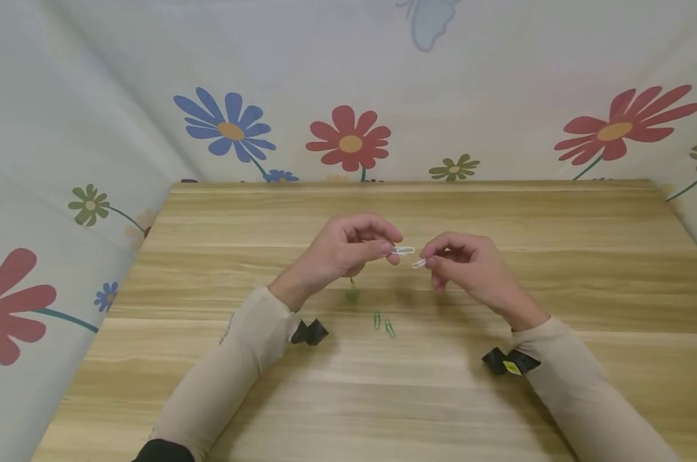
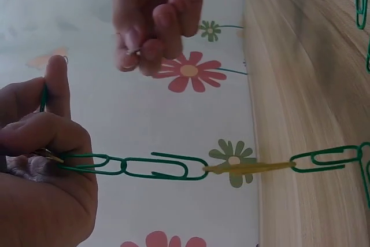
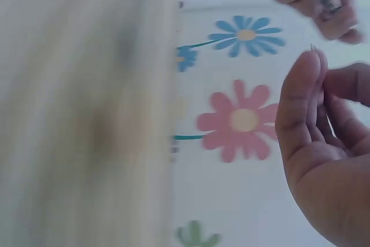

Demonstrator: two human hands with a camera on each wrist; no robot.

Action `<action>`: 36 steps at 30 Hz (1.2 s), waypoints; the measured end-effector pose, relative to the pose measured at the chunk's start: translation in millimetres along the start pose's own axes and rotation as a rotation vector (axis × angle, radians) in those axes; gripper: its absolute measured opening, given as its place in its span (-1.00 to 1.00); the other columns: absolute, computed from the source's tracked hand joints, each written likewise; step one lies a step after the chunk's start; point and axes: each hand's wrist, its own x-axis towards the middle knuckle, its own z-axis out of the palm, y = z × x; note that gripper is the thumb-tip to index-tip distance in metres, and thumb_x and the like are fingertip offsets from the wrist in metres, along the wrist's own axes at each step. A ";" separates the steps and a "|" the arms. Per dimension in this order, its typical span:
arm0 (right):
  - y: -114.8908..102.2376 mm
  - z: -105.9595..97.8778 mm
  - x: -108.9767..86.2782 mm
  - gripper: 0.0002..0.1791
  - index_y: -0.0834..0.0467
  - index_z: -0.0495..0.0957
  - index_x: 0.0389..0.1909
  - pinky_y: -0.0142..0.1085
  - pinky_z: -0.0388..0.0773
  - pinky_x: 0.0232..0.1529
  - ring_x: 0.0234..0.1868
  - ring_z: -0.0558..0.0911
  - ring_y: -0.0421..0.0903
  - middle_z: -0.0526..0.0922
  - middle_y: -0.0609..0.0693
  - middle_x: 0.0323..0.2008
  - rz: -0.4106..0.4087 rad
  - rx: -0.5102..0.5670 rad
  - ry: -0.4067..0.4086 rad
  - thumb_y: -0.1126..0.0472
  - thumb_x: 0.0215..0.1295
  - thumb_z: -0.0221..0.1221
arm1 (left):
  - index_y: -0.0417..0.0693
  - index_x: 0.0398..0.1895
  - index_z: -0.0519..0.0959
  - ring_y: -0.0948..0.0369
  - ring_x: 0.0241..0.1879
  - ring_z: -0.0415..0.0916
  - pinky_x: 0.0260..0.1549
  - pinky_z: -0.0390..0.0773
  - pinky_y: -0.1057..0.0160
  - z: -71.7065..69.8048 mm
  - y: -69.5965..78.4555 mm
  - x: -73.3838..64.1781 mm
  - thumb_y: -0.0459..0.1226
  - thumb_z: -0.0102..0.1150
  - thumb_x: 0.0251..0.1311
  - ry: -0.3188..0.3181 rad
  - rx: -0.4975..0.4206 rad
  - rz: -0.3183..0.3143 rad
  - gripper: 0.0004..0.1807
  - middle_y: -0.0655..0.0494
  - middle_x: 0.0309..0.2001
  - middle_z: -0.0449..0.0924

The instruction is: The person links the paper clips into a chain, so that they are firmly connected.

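My left hand (image 1: 354, 247) pinches a white paper clip (image 1: 406, 250), which juts out to the right from the fingertips. From the same hand hangs a chain of green paper clips (image 2: 165, 169) with a yellow rubber band (image 2: 251, 168) linked among them. Whether the white clip joins this chain is hidden by the fingers. A small white paper clip (image 1: 419, 264) is pinched between thumb and fingertips of my right hand (image 1: 463, 263). The two white clips are close together with a small gap between them. Both hands are raised above the table.
Two green paper clips (image 1: 389, 328) lie on the wooden table (image 1: 429, 410) below the hands. The lower end of the hanging chain (image 1: 352, 294) shows under the left hand. A flower-printed curtain (image 1: 498, 109) stands behind the table and along its sides.
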 end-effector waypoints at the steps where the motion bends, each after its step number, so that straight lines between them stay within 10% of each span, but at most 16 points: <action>1: -4.9 0.4 -1.5 -0.91 0.34 0.62 -0.16 -0.21 0.64 -0.45 -0.53 0.61 -0.01 0.61 0.21 -0.40 -0.047 -0.014 0.020 0.43 0.40 0.17 | -0.30 -0.01 0.59 0.22 -0.77 0.06 -0.78 0.06 0.34 1.0 0.0 0.1 -0.40 0.15 0.37 0.002 0.003 -0.002 -0.80 -0.09 -0.28 0.72; 17: -41.9 23.3 -13.4 -0.77 0.35 0.52 -0.15 -0.43 0.54 -0.46 -0.52 0.55 -0.15 0.60 -0.04 -0.39 -0.430 -0.344 0.247 0.61 0.21 0.24 | -0.16 0.15 0.52 0.15 -0.69 0.25 -0.72 0.29 0.32 18.9 -1.9 0.9 -0.36 0.15 0.41 0.013 0.035 -0.027 -0.71 -0.08 -0.27 0.69; 36: -43.4 26.0 -13.2 -0.84 0.39 0.58 -0.30 -0.43 0.45 -0.52 -0.56 0.49 -0.17 0.56 0.08 -0.48 -0.544 -0.196 0.397 0.64 0.17 0.14 | -0.25 0.10 0.51 0.15 -0.66 0.26 -0.69 0.31 0.30 26.3 -11.1 4.5 -0.37 0.15 0.40 -0.023 -0.024 -0.061 -0.73 -0.09 -0.33 0.64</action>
